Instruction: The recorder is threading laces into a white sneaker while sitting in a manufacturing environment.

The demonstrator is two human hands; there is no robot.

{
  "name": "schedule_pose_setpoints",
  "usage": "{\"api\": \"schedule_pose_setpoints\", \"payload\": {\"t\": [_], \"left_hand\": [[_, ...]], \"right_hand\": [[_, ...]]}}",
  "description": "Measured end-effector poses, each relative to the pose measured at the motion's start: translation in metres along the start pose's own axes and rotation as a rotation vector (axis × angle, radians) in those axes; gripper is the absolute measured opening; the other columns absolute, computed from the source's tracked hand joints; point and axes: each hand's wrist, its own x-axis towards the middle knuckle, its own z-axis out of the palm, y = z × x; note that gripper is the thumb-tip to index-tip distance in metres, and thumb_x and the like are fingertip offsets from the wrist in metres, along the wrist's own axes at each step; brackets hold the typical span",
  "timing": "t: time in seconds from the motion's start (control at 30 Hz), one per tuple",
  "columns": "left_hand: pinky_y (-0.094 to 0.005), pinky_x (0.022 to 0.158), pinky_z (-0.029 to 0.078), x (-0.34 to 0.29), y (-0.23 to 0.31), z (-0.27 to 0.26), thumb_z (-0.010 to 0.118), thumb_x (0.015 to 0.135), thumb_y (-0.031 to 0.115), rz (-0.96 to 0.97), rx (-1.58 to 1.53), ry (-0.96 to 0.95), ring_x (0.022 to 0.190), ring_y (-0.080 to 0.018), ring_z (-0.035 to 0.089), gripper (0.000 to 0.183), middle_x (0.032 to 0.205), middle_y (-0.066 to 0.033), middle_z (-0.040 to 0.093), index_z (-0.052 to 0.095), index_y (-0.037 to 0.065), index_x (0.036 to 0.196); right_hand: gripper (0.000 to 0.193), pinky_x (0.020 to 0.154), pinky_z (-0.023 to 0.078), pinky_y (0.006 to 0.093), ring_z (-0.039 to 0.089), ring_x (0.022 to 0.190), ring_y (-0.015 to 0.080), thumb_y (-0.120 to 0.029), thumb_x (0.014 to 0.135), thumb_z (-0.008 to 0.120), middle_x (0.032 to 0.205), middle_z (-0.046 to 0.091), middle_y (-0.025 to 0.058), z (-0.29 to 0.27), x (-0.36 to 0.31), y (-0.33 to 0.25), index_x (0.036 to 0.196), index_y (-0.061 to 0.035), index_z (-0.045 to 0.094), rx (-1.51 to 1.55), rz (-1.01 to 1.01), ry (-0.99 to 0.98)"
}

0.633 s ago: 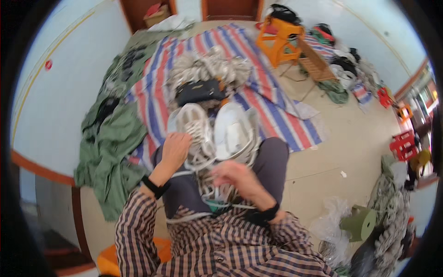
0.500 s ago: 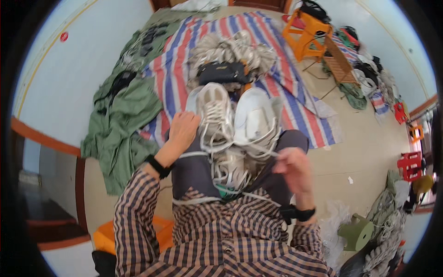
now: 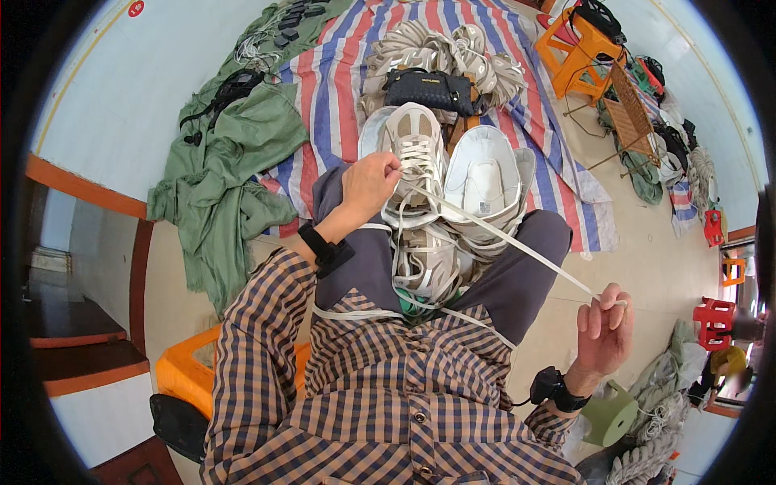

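A beige and white sneaker [image 3: 415, 133] stands toe-away between my knees, laces threaded through its upper eyelets. My left hand [image 3: 370, 184] is closed at its left lacing edge, fingertips pinching there; exactly what sits between them is partly hidden. From the sneaker a white shoelace [image 3: 517, 241] stretches taut to the right. Its far end is pinched in the fingers of my right hand [image 3: 605, 331], held out beyond my right knee. Beside the laced sneaker another white shoe [image 3: 482, 178] shows its open inside. A further beige sneaker [image 3: 424, 259] lies nearer my lap.
Ahead, a black pouch [image 3: 430, 90] lies before a heap of beige sneakers [image 3: 449, 48] on a striped sheet [image 3: 331, 105]. Green cloth [image 3: 226, 178] spreads at left. An orange stool [image 3: 578, 52] stands far right; a green stool [image 3: 612, 416] is at lower right.
My right hand has swung outward and down to the right, drawing the shoelace out straight. My left hand has shifted onto the sneaker's lacing edge. The whole view has shifted a little.
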Motion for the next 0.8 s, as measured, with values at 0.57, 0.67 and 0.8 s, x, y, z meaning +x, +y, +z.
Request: {"api": "schedule_pose_setpoints", "payload": {"t": [0.57, 0.67, 0.8], "left_hand": [[-0.0362, 0.064, 0.048, 0.014, 0.002, -0.004, 0.056, 0.076, 0.012, -0.098, 0.007, 0.067, 0.073, -0.027, 0.063, 0.018, 0.08, -0.0101, 0.064, 0.064, 0.012, 0.092], [-0.0438, 0.069, 0.047, 0.02, -0.006, 0.025, 0.054, 0.079, 0.015, 0.058, 0.052, 0.214, 0.083, -0.0333, 0.06, 0.021, 0.093, -0.0113, 0.063, 0.061, 0.012, 0.099], [-0.0373, 0.077, 0.045, 0.002, -0.037, 0.002, 0.056, 0.074, 0.004, 0.031, -0.086, 0.125, 0.093, -0.0314, 0.056, 0.026, 0.097, -0.0132, 0.059, 0.058, 0.006, 0.1]], "right_hand": [[0.022, 0.062, 0.046, 0.0328, 0.049, 0.061, 0.0149, -0.021, 0.096, 0.042, 0.097, 0.055, 0.0149, 0.019, 0.012, 0.022, 0.08, -0.0068, 0.044, -0.136, 0.071, 0.135], [0.021, 0.063, 0.048, 0.0332, 0.053, 0.064, 0.017, -0.019, 0.094, 0.045, 0.099, 0.058, 0.0148, 0.007, -0.003, 0.01, 0.079, -0.0046, 0.048, -0.159, 0.032, 0.157], [0.026, 0.071, 0.051, 0.0337, 0.06, 0.074, 0.0208, -0.025, 0.093, 0.05, 0.104, 0.061, 0.0161, 0.0, 0.009, 0.038, 0.091, -0.001, 0.058, -0.147, 0.098, 0.126]]}}
